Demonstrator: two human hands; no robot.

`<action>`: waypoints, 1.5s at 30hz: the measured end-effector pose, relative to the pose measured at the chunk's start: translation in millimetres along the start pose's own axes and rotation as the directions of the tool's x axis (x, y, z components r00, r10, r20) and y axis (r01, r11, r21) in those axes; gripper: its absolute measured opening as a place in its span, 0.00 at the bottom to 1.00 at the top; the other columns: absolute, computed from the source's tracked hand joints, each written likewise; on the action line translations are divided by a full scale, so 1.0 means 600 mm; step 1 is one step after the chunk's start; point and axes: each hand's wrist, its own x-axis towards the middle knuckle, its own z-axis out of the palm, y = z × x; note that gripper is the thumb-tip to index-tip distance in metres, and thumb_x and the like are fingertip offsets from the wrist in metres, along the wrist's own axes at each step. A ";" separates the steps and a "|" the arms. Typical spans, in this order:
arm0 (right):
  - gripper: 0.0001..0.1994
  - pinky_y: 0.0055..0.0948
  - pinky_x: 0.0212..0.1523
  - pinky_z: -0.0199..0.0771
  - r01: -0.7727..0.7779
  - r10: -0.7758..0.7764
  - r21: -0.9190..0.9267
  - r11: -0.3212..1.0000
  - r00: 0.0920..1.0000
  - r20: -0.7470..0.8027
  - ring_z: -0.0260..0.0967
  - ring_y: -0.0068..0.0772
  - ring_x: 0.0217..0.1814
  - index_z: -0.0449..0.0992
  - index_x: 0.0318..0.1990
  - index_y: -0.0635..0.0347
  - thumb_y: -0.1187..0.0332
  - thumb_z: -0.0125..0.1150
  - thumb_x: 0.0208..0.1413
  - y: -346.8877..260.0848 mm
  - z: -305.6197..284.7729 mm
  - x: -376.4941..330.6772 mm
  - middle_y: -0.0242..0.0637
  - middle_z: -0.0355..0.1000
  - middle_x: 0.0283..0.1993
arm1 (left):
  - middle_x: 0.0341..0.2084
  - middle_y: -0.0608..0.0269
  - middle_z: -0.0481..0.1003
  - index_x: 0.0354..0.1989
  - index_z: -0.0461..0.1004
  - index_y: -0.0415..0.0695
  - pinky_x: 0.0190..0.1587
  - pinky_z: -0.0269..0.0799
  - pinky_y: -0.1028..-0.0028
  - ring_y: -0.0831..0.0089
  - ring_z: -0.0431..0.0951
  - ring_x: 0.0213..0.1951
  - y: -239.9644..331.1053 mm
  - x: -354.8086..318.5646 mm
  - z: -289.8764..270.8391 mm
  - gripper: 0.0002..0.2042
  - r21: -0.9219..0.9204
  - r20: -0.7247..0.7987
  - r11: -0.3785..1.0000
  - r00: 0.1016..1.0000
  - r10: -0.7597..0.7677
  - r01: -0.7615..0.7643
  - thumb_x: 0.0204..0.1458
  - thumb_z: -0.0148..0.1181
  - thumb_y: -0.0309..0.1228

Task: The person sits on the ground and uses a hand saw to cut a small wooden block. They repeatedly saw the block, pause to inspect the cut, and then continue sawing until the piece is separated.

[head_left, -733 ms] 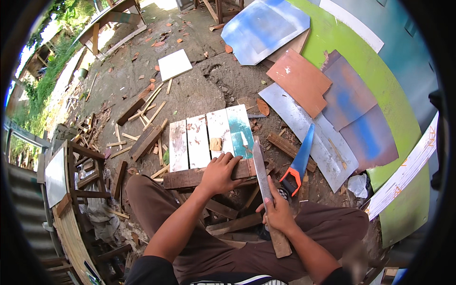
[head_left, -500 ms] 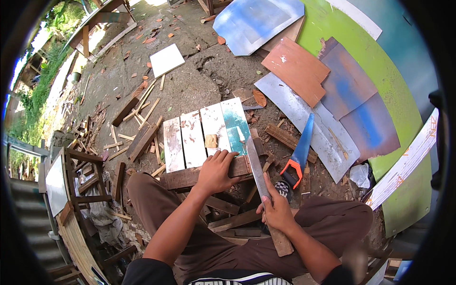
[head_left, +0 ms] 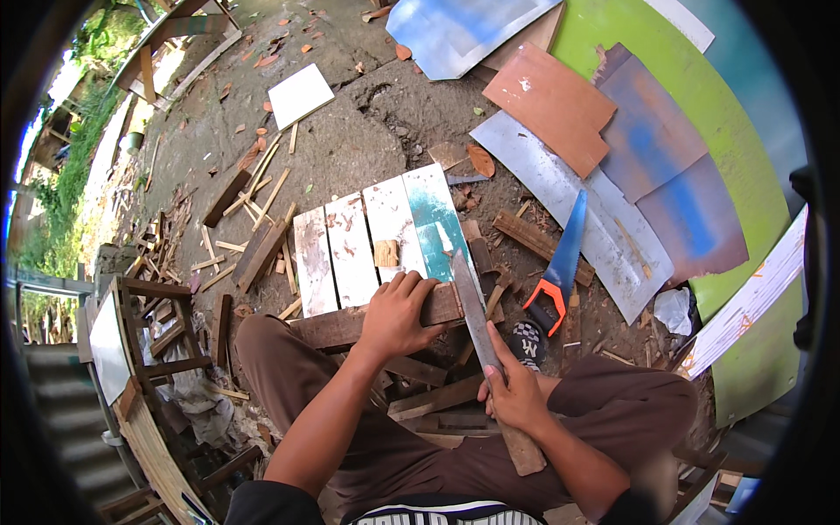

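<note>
My left hand (head_left: 395,317) rests over a dark wooden beam (head_left: 332,329), its fingers curled across the top and the thumb spread along the near side. The beam lies along the near edge of a low bench top (head_left: 354,254) of white and teal slats. In my right hand (head_left: 514,385) is a machete (head_left: 475,311), with its wooden handle pointing down toward my lap. Its grey blade slants up past the beam's right end, beside the teal slat; whether it touches the wood I cannot tell. A small wood block (head_left: 386,254) sits on the slats.
A handsaw (head_left: 560,271) with an orange-and-black handle stands to the right, near my foot (head_left: 528,343). Scrap wood strips (head_left: 262,249) litter the ground at left. Painted sheets (head_left: 551,114) lie at the upper right, and a wooden frame (head_left: 157,332) stands at left.
The whole view has shifted slightly, the ground and sheets sitting a little higher. Both hands keep their holds, and the machete stays at the beam's right end.
</note>
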 end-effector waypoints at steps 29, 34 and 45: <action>0.38 0.52 0.33 0.79 0.156 -0.183 -0.209 0.965 0.976 -0.118 0.80 0.61 0.28 0.45 0.86 0.47 0.75 0.51 0.72 0.015 0.027 -0.002 0.59 0.80 0.33 | 0.49 0.54 0.74 0.62 0.75 0.45 0.56 0.76 0.55 0.51 0.77 0.54 0.002 0.003 0.000 0.38 -0.026 0.016 0.999 1.000 -0.023 0.023 0.39 0.81 0.42; 0.39 0.57 0.34 0.77 0.230 -0.283 -0.285 0.931 0.945 -0.161 0.77 0.75 0.35 0.46 0.85 0.53 0.75 0.53 0.71 0.015 0.037 0.001 0.69 0.79 0.44 | 0.49 0.54 0.74 0.62 0.76 0.45 0.56 0.76 0.54 0.51 0.77 0.54 0.000 0.005 0.000 0.38 -0.029 0.025 0.999 1.000 -0.016 0.017 0.38 0.81 0.42; 0.39 0.54 0.35 0.78 0.172 -0.199 -0.177 0.969 0.969 -0.145 0.78 0.75 0.39 0.48 0.85 0.52 0.77 0.54 0.70 -0.002 0.027 0.023 0.70 0.78 0.55 | 0.49 0.56 0.73 0.62 0.74 0.44 0.56 0.73 0.58 0.56 0.75 0.56 -0.002 0.013 -0.006 0.36 -0.050 0.084 0.999 0.996 -0.006 0.010 0.42 0.80 0.43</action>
